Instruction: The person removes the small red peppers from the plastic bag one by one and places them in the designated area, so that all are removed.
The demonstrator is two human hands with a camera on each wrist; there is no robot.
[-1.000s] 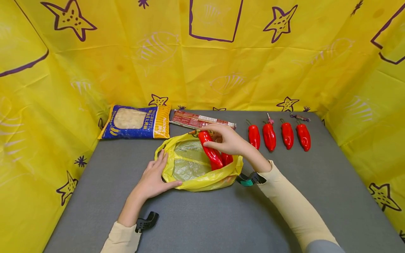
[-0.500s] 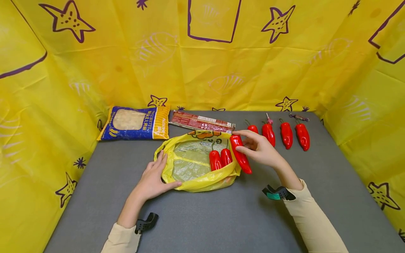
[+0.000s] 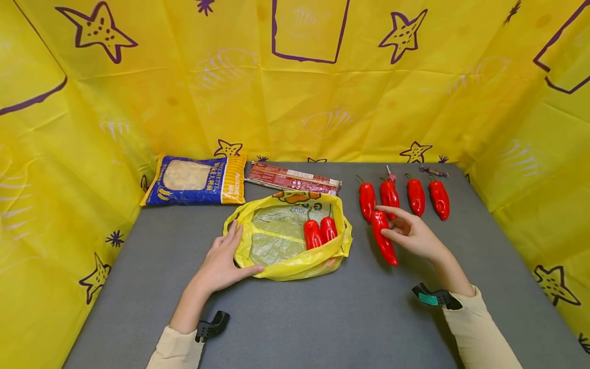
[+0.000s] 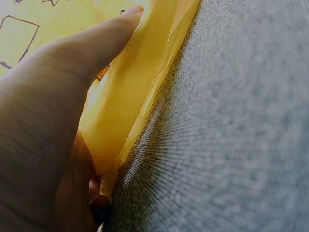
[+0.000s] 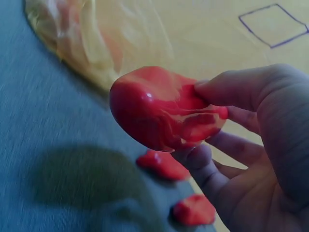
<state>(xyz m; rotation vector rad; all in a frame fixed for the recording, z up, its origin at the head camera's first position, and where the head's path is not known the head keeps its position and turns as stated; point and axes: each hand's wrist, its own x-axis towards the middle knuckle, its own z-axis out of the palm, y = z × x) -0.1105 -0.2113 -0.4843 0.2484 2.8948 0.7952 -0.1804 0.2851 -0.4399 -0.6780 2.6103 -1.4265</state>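
Note:
My right hand [image 3: 410, 236] holds a red pepper [image 3: 383, 237] [image 5: 159, 108] between thumb and fingers, above the grey table to the right of the yellow plastic bag [image 3: 286, 259]. Two red peppers [image 3: 320, 231] lie inside the open bag. My left hand [image 3: 223, 259] [image 4: 43, 125] holds the bag's left rim [image 4: 130, 96], thumb along its front edge. Several more red peppers [image 3: 403, 197] lie in a row at the back right, just beyond the held one.
A blue and orange food packet [image 3: 195, 180] and a long red packet [image 3: 292, 179] lie at the back of the grey table [image 3: 322, 318]. Yellow star-printed sheeting [image 3: 295, 77] walls the table at the back and both sides.
My right hand has carried the red pepper out of the bag and to the right, toward the row of peppers. The left hand has stayed on the bag's rim.

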